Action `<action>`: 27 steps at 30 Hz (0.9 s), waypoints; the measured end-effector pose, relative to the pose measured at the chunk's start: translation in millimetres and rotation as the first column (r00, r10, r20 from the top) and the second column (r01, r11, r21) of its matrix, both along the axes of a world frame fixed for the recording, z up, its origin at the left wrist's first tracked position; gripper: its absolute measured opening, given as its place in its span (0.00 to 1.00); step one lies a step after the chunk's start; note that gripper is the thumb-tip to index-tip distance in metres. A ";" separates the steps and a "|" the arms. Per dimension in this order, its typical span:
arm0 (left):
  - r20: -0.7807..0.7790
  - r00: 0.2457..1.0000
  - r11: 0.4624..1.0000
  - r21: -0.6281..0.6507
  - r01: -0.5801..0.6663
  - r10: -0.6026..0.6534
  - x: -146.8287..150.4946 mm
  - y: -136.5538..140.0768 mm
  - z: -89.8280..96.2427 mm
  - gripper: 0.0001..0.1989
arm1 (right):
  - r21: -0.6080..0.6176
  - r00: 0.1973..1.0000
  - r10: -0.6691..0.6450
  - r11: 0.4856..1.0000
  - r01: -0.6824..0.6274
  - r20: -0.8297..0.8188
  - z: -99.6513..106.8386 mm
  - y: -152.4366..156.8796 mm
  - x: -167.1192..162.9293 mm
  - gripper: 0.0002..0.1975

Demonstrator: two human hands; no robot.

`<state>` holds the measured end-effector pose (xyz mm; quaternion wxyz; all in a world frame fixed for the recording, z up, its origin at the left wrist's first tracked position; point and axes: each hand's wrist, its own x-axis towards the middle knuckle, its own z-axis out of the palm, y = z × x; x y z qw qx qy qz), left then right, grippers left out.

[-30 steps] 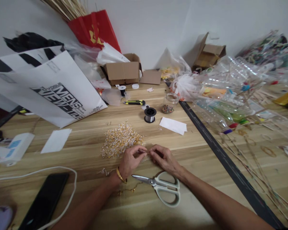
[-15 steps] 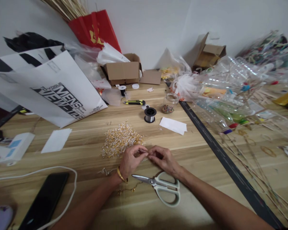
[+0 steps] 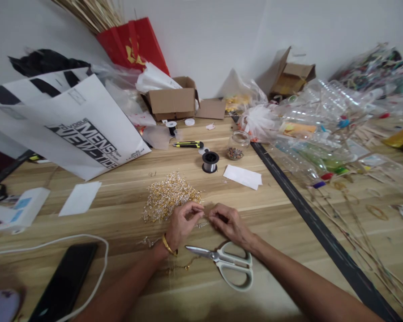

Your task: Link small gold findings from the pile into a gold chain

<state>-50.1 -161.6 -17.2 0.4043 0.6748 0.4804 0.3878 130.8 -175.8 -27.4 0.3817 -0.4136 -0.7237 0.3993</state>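
Note:
My left hand (image 3: 184,222) is closed in a pinch at the front edge of a pile of small gold and clear beads (image 3: 169,197). Facing it across a narrow gap, my right hand (image 3: 230,223) pinches too. What lies between the fingertips is too fine to make out. Just below them a short silvery beaded strand (image 3: 202,225) hangs or lies; I cannot tell which. Scissors with pale handles (image 3: 235,267) rest under my right wrist. A thin gold chain (image 3: 184,267) lies beside their blades, and a small clear beaded piece (image 3: 149,242) is near my left wrist.
Beyond the beads stand a wire spool (image 3: 210,162), a glass jar of beads (image 3: 237,147) and a yellow-black utility knife (image 3: 188,144). A phone (image 3: 64,281) and white cable (image 3: 102,268) lie left. Plastic bottles (image 3: 298,163) and thin sticks (image 3: 352,237) crowd the right.
My fingertips have drawn slightly apart, widening the gap between the two hands. The camera view has shifted a little; the things on the table have stayed in place.

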 end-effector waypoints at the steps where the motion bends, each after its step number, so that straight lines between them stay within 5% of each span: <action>1: 0.000 1.000 1.000 0.005 -0.014 0.014 -1.2 0.9 -0.1 0.04 | 0.005 1.000 -0.006 1.000 0.006 -0.001 0.8 0.4 0.2 0.05; 11: 0.060 0.980 0.982 0.013 -0.189 0.188 -12.6 12.6 -2.7 0.05 | -0.117 0.991 -0.092 0.990 0.080 -0.102 -7.8 1.6 0.1 0.05; 21: -0.033 0.984 0.984 0.048 -0.171 0.173 -19.3 15.6 1.9 0.05 | -0.347 0.943 -0.183 0.934 0.079 -0.278 -3.5 3.5 -1.6 0.10; 27: 0.219 0.957 0.976 -0.150 -0.159 0.190 -10.6 6.8 15.1 0.07 | -0.419 0.914 -0.253 0.902 0.104 -0.316 0.0 5.9 -1.0 0.14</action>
